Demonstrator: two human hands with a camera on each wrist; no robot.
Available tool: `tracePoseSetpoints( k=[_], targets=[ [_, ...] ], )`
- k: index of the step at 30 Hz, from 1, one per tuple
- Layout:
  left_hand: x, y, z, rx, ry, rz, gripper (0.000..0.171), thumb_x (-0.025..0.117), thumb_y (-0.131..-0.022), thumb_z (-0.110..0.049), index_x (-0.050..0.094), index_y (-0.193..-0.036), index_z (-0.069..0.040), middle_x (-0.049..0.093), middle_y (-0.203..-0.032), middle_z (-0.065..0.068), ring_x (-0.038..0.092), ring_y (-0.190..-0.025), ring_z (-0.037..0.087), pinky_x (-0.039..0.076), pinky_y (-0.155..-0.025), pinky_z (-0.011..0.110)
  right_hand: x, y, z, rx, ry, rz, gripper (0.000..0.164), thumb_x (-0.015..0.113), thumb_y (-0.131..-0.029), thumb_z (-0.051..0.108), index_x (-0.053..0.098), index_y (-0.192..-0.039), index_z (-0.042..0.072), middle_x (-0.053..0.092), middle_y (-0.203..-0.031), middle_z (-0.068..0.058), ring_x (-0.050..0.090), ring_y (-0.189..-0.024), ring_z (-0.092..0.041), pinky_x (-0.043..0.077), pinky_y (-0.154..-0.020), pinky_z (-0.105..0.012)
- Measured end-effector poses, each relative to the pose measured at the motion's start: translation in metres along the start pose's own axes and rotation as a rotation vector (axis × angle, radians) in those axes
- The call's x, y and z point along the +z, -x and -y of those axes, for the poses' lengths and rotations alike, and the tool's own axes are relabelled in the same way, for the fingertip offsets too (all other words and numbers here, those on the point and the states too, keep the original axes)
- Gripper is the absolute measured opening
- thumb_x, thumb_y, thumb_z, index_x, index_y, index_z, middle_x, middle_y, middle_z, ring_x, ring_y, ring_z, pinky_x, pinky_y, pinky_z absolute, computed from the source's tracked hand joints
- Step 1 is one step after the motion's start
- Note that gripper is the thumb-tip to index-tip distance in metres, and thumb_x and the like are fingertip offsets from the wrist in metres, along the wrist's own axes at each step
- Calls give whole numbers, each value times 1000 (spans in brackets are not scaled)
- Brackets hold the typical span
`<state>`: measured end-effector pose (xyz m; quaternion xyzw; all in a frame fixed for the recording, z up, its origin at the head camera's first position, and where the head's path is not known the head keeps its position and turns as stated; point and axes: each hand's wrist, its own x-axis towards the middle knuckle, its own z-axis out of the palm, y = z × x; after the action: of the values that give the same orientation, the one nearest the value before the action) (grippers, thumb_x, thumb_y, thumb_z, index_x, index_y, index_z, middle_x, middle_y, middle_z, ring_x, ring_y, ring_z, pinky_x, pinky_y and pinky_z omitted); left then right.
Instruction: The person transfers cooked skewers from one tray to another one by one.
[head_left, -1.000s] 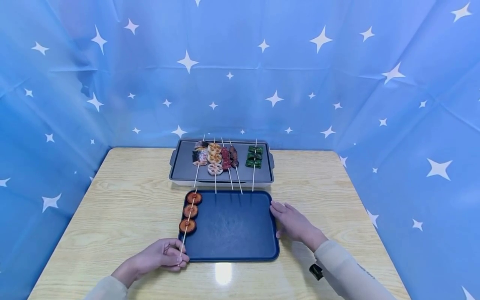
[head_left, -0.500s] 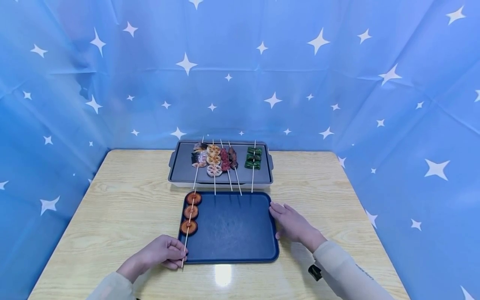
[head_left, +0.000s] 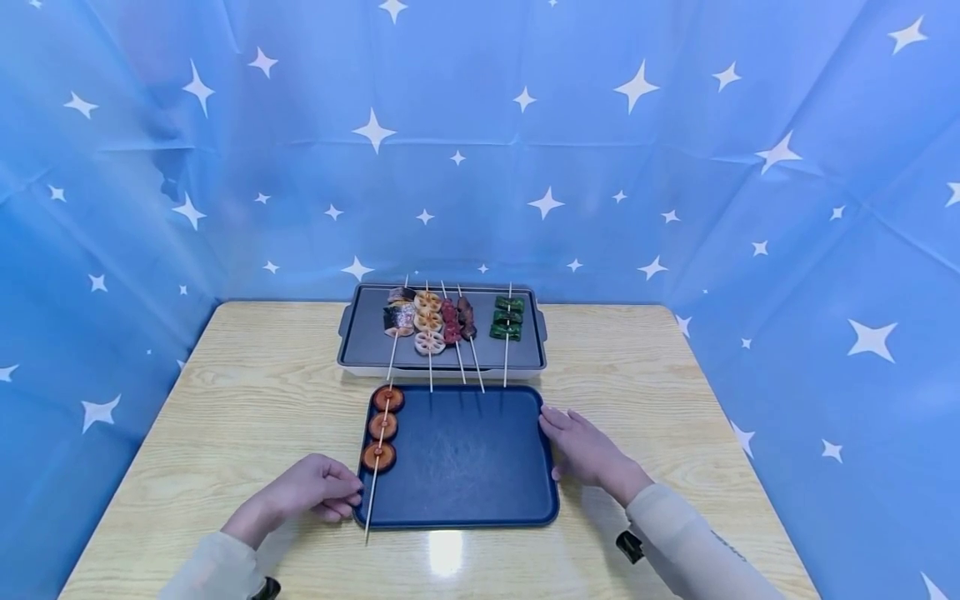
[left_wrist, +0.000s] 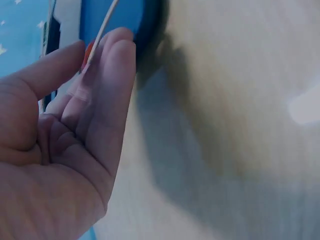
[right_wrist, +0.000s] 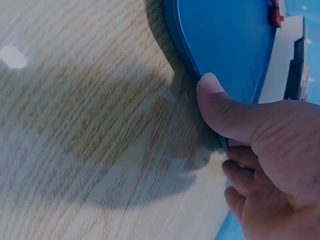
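Observation:
A skewer of mushroom slices [head_left: 378,454] lies along the left side of the dark blue tray [head_left: 465,450]. Its bare stick reaches past the tray's near edge. Just left of that stick is my left hand [head_left: 318,487], its fingertips by the tray's rim and holding nothing. In the left wrist view the thumb and fingers of my left hand [left_wrist: 85,110] are apart, and the stick shows beyond them. My right hand [head_left: 588,454] holds the tray's right edge. In the right wrist view its thumb [right_wrist: 220,102] lies on the rim, with other fingers curled below.
Behind the tray stands a grill plate [head_left: 360,346] with side handles. On it lie several skewers: fish pieces [head_left: 400,318], lotus root slices [head_left: 429,321], red meat [head_left: 451,321], brown meat [head_left: 466,317] and green vegetable pieces [head_left: 507,318]. Starry blue cloth [head_left: 480,183] surrounds the wooden table [head_left: 247,383].
My left hand has let go of the mushroom skewer's stick and drawn slightly left. The stick's near end has shifted a little right. My right hand stays at the tray's edge.

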<state>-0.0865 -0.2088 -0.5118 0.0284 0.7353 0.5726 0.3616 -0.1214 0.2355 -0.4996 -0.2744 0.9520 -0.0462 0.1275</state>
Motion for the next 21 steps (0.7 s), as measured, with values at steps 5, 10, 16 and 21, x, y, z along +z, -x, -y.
tracePoseSetpoints(
  k=[5,10,16,21],
  targets=[
    [-20,0,-12,35,-3,-68,40,58,-98,-22,62,-115,14,74,-95,14,72,-80,16,63,-72,29,0,0,-1,-10,5,-7,80,82,-73,19,46,-138,-11,39,-151,-27,38,-141,-40,30,-118,-55],
    [-35,-4,-26,59,-10,-179,47,56,-99,-23,54,-127,15,73,-107,18,72,-89,19,62,-78,30,0,0,0,-9,9,-8,80,82,-73,19,46,-138,-10,39,-151,-27,39,-140,-40,30,-118,-56],
    [-45,-21,-41,88,48,-250,50,55,-100,-23,49,-133,15,69,-117,22,73,-95,16,61,-84,31,0,1,1,-10,17,-21,80,82,-72,18,47,-137,-11,40,-150,-27,40,-139,-40,31,-117,-56],
    [-44,-36,-53,88,67,-267,49,52,-101,-24,49,-134,13,69,-119,20,72,-95,13,61,-84,29,0,1,1,-4,16,-16,79,82,-73,17,47,-138,-11,40,-150,-27,40,-140,-40,31,-118,-56]
  ],
)
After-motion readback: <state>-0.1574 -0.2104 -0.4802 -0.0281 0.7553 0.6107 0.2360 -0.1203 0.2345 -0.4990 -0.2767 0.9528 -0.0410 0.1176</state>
